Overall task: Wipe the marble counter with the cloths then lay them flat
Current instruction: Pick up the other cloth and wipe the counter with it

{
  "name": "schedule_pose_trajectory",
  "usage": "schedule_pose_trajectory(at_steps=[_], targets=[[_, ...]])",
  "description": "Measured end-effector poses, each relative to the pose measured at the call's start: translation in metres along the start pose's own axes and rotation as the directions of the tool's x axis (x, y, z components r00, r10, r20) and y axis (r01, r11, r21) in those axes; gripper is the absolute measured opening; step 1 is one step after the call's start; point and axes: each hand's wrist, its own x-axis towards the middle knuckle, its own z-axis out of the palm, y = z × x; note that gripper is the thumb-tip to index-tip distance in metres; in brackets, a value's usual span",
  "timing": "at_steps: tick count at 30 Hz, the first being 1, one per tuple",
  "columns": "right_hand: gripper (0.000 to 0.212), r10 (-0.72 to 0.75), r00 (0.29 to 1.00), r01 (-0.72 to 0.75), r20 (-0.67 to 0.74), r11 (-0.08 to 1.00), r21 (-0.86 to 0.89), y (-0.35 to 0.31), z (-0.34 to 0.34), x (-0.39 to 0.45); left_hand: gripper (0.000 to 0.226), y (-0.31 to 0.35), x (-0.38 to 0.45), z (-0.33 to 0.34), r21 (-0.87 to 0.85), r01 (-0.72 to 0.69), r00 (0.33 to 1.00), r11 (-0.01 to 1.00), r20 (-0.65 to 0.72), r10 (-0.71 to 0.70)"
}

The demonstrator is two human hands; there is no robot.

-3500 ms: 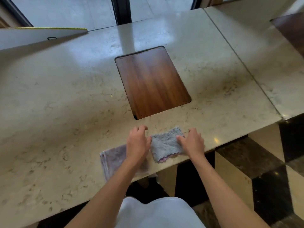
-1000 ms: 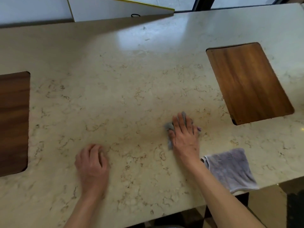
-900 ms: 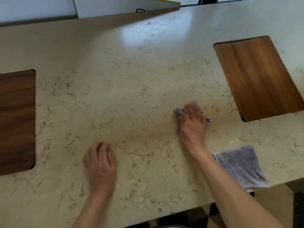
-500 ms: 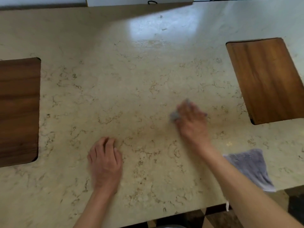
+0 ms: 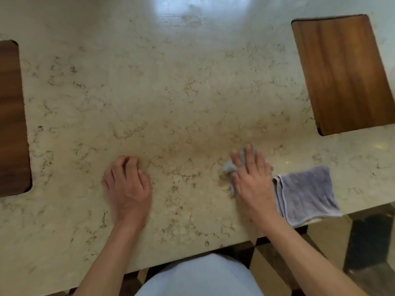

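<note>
A crumpled grey cloth (image 5: pixel 229 167) is pressed flat to the marble counter (image 5: pixel 171 92) under the right hand (image 5: pixel 252 180); the fingers (image 5: pixel 248 157) are extended and spread, palm down, and only scraps of fabric are visible past the fingertips and beside the thumb. Compared with half a second earlier, this hand is drawn back toward the near edge and is no longer motion-blurred, so a wiping stroke is judged to be ending or reversing. The left hand (image 5: pixel 127 184) is found where it was, fingers loosely curled, nothing held, apparently bracing on the stone. The second cloth (image 5: pixel 307 193) lies folded just right of the right wrist, its near corner overhanging the counter edge, untouched. Two wooden insets (image 5: pixel 346 71) lie well beyond the fingertips, on either side. Wiping is judged to be in progress; the second cloth is unused and neither is yet laid flat.
</note>
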Motion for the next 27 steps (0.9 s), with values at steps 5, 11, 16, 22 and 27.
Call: schedule_pose_trajectory(at_steps=[5,11,16,22,27], targets=[[0.054,0.477,0.875,-0.471,-0.077,0.878,0.089,0.016,-0.016,0.071,0.033,0.001,0.001,0.002,-0.026,0.005,1.000,1.000,-0.007,-0.005],[0.053,-0.148,0.968,0.173,-0.205,0.978,0.113,-0.150,0.019,0.034,0.032,-0.005,0.005,0.002,-0.150,-0.034,0.994,0.988,-0.107,0.018],[0.049,-0.599,0.799,0.601,-0.055,0.793,0.095,-0.138,0.028,-0.001,0.033,-0.028,-0.001,-0.018,-0.324,-0.010,0.981,0.946,-0.186,-0.053],[0.055,0.096,0.995,-0.099,0.038,0.992,0.081,-0.044,-0.020,0.103,0.044,-0.079,-0.008,-0.031,-0.039,0.174,0.983,0.984,-0.060,-0.176],[0.056,-0.111,0.993,0.115,-0.035,0.987,0.116,-0.158,-0.005,0.093,0.047,-0.083,-0.006,-0.024,-0.041,0.180,0.982,0.983,-0.054,-0.182]])
